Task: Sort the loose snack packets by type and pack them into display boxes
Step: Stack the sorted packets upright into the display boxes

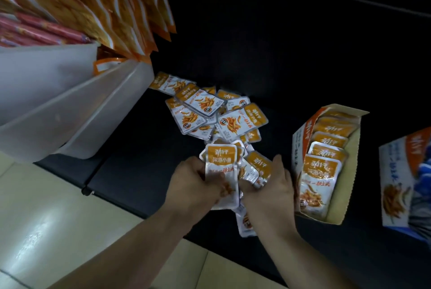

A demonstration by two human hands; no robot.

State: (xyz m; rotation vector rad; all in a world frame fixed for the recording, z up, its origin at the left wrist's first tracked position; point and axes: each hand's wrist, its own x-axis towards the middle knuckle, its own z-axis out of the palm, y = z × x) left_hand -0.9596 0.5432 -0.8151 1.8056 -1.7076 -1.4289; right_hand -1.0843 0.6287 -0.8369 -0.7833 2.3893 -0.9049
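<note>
black worktop (303,55), dim room, pale tiled floor (70,218) at its near edge; our left hand (193,181) and right hand (270,186) both grip a stack of packets (221,162) just below the loose pile (210,111); display box (300,144) to the right holds a row of packets; translucent bins (58,102) far left.

Black shelf (140,172): loose packets (205,109), display box (326,162), white bins (70,106)

Item, far left: large orange bags (109,6), hung in an overlapping row above you. Item, below them: two translucent white bins (70,111) side by side, red stick packs (39,29) in the left one. Item: black shelf (291,50) beneath. Item, near left: the pale tiled floor (58,230) under you.
</note>
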